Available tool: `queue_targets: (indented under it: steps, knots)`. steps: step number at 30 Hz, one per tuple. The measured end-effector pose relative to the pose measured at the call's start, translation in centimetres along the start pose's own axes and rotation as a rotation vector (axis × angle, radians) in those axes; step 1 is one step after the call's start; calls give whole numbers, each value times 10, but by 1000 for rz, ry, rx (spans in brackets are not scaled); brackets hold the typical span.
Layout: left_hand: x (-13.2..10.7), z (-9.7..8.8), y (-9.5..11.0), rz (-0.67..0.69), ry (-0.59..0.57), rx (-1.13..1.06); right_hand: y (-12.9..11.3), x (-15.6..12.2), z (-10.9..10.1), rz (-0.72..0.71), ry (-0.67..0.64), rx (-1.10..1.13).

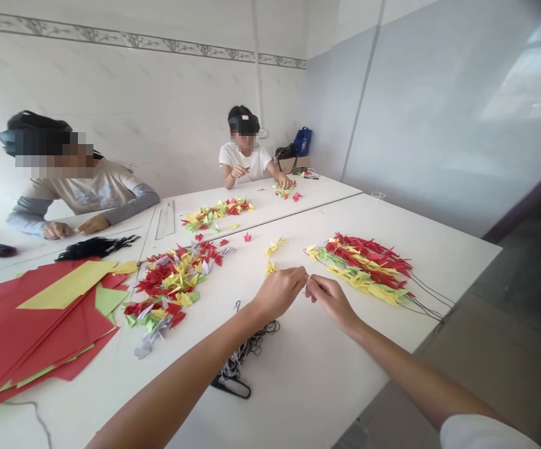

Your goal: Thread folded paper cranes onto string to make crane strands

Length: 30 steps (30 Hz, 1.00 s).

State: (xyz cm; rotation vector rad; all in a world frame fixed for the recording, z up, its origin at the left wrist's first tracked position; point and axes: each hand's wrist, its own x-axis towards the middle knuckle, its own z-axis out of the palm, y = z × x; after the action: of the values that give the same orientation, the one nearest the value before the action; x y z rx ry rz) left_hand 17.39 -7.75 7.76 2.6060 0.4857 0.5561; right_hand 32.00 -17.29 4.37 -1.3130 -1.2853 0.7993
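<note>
Above the table, my left hand (280, 292) and my right hand (333, 300) are closed in pinches with their fingertips almost touching. What they pinch is too small to make out. Just beyond my left hand lie several folded yellow paper pieces (274, 246), seemingly in a line. To the right of my right hand rest strings of folded red, yellow and green paper cranes (368, 265), their dark cords trailing toward the table edge. Partly hidden under my left forearm is a tangle of black and white cord (252, 349) with a black loop (235, 388).
Loose folded cranes (177, 280) make a pile left of centre. Red, yellow and green paper sheets (50, 324) cover the left side, near a bundle of black cords (95, 246). Two people (245, 159) sit across the table, one handling small folded pieces.
</note>
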Motion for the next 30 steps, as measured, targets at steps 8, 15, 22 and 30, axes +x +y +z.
queue_targets:
  steps: [8, 15, 22, 30]
  knots:
    - [15, 35, 7, 151, -100, 175, 10, -43, -46, -45, 209, -59]
    - [25, 46, -12, 361, -45, 329, 27, -80, -77, -7, 397, -38]
    - [10, 58, -46, 305, -144, 377, 50, -97, -106, 190, 658, 139]
    - [-52, 29, -70, 272, -330, 440, 56, -93, -132, 238, 726, 277]
